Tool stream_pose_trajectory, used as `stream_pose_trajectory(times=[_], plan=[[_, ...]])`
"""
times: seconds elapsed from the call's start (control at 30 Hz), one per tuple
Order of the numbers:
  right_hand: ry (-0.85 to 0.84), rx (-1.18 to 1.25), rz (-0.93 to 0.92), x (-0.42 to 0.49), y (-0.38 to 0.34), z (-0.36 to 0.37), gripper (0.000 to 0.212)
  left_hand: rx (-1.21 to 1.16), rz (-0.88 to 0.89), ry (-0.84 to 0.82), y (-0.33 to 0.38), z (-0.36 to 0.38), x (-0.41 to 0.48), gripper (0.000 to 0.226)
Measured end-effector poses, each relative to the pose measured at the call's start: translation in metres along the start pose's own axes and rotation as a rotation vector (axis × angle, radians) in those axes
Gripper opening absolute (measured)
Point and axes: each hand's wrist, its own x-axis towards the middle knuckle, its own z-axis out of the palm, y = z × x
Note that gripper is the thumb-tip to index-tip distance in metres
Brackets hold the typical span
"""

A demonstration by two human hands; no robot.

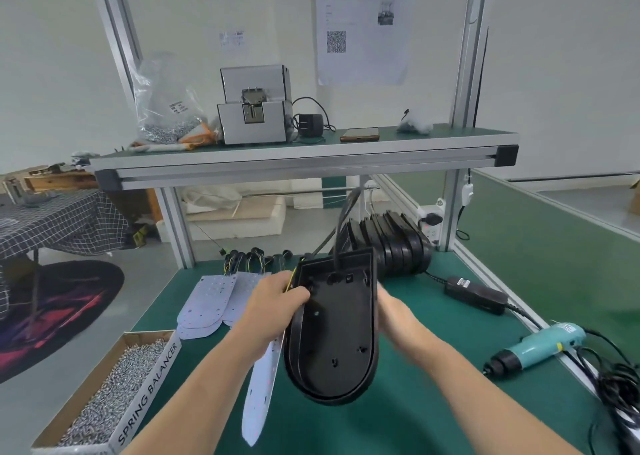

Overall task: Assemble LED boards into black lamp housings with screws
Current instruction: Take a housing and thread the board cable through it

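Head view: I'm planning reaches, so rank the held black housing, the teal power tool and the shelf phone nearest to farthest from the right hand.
1. Black housing: against the right hand, on its left.
2. Teal power tool: on the bench, to its right.
3. Phone: up on the shelf, far back.

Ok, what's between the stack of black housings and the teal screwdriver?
In the head view, a black power adapter lies on the green mat between the stack of housings and the teal screwdriver.
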Motion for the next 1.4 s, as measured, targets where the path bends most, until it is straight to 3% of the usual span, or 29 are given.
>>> stream_pose_trajectory(times=[0.07, 0.13, 0.27, 0.33, 0.4, 0.5, 0.57, 0.6, 0.7, 0.8, 1.07, 1.23, 1.4], plan=[[0.109, -0.744, -0.143, 0.003, 0.012, -0.018, 0.06, -0.048, 0.023, 0.002, 0.001, -0.011, -0.002, 0.018], [0.19, -1.251, -0.078, 0.006, 0.025, -0.035, 0.046, -0.07, 0.06, -0.007, 0.001, -0.024, -0.003, 0.025], [0.213, -1.627, 0.276, 0.012, 0.049, -0.068, 0.046, 0.025, 0.169, 0.015, -0.005, -0.046, -0.005, 0.065], [0.216, -1.645, 0.357, 0.012, 0.059, -0.078, 0.041, 0.145, 0.222, 0.035, -0.004, -0.049, -0.007, 0.077], [0.256, -1.545, 0.293, 0.011, 0.056, -0.078, 0.034, 0.281, 0.24, 0.018, -0.003, -0.048, -0.011, 0.083], [0.445, -1.029, -0.119, 0.012, 0.015, -0.057, 0.03, 0.527, 0.255, -0.004, -0.003, -0.036, -0.016, 0.073], [0.395, -0.654, -0.373, 0.008, -0.031, -0.034, 0.037, 0.611, 0.286, -0.028, -0.005, -0.025, -0.017, 0.067], [0.3, -0.611, -0.467, 0.004, -0.053, -0.023, 0.043, 0.649, 0.303, -0.03, -0.006, -0.019, -0.017, 0.065], [0.027, -0.995, -0.594, -0.003, -0.09, 0.005, 0.054, 0.742, 0.344, 0.017, -0.006, -0.006, -0.017, 0.062], [0.024, -1.277, -0.597, -0.003, -0.09, 0.021, 0.029, 0.803, 0.383, 0.086, -0.002, -0.001, -0.022, 0.058], [0.107, -1.331, -0.682, -0.007, -0.042, 0.04, 0.017, 0.734, 0.362, 0.166, -0.002, 0.0, -0.026, 0.061], [0.3, -1.258, -0.836, -0.006, -0.032, 0.04, 0.005, 0.751, 0.353, 0.202, -0.007, 0.013, -0.029, 0.058], [0.263, -1.243, -0.74, -0.002, -0.019, 0.04, 0.019, 0.743, 0.358, 0.189, -0.011, 0.014, -0.029, 0.057]])
